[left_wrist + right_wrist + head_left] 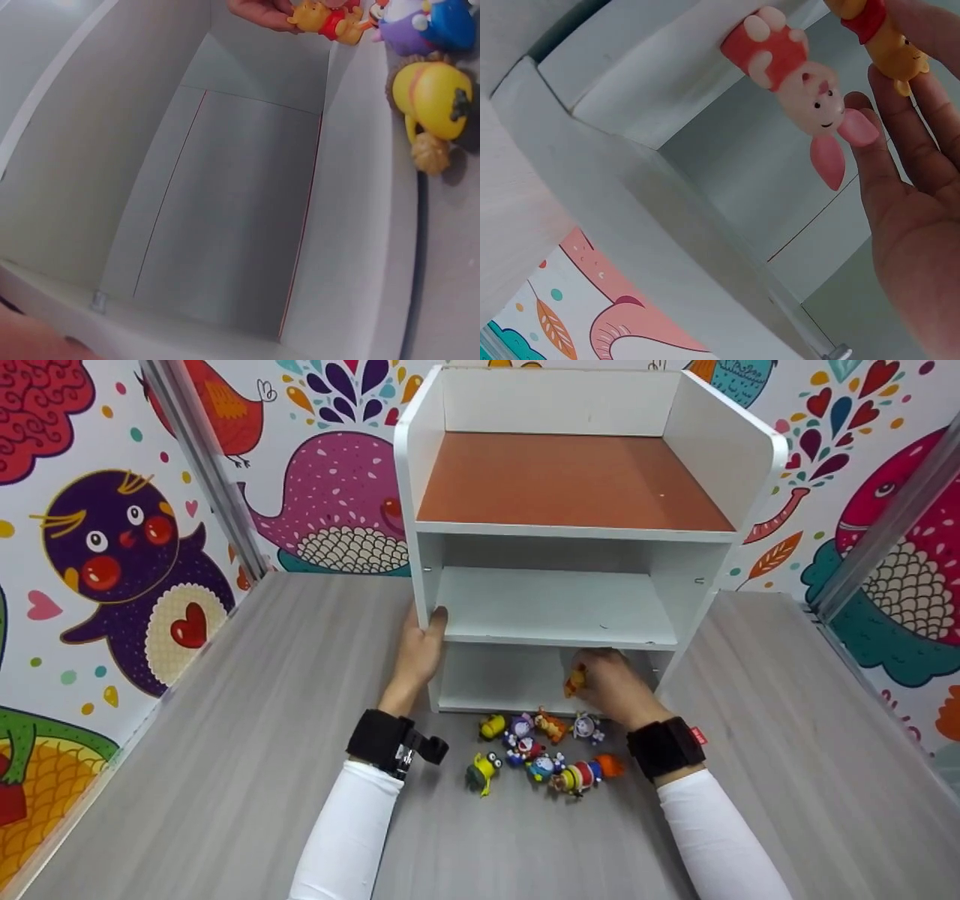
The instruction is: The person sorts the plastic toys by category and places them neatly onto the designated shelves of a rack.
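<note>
My right hand (616, 688) reaches into the right end of the bottom compartment and holds a small Winnie the Pooh figure (889, 45) between thumb and fingers. Beside those fingers, in the right wrist view, a pink-eared Piglet figure (810, 112) is on the compartment floor near its front edge. With the thumb inside and the fingers outside, my left hand (418, 654) grips the left side panel of the white shelf unit (592, 536). On the floor before the unit lie several toy figures, including an orange tiger (551, 726) and a big-eyed green and yellow one (482, 772).
The unit has a brown top board (562, 480) between raised sides and a white middle shelf (555, 604). A low front lip (487, 709) borders the bottom compartment. Grey wood-look flooring (255, 750) extends to both sides, with a cartoon-printed wall (322, 502) behind.
</note>
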Available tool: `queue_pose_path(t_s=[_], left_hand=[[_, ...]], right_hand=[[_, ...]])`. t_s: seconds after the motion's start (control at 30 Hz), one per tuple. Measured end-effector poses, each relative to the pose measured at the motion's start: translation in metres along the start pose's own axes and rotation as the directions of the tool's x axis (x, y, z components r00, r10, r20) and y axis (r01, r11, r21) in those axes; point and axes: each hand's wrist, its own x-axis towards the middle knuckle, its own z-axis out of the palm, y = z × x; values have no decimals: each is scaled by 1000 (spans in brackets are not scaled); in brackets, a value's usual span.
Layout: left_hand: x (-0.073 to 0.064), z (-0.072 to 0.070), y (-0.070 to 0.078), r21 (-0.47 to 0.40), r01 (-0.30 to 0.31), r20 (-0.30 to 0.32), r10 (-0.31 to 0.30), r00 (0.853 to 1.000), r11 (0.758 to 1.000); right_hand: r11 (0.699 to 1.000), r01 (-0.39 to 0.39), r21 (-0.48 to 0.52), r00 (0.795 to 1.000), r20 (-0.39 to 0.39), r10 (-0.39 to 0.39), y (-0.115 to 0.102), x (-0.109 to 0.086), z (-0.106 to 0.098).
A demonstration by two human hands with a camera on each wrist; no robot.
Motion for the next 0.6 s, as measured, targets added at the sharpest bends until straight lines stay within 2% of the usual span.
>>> queue_pose_path(t_s=[0.33, 0.5, 0.6], left_hand=[[-2, 1, -5, 20, -10, -10, 10, 1000, 1000], [-2, 0, -3, 16, -6, -9, 6, 1000, 1000], [-1, -2, 0, 12, -12, -7, 12, 1000, 1000]], right_hand=[[999, -34, -6, 999, 40, 34, 1, -2, 1], [996, -87, 4, 995, 56, 86, -5, -4, -7], [997, -72, 11, 997, 35, 72, -9, -2, -13]])
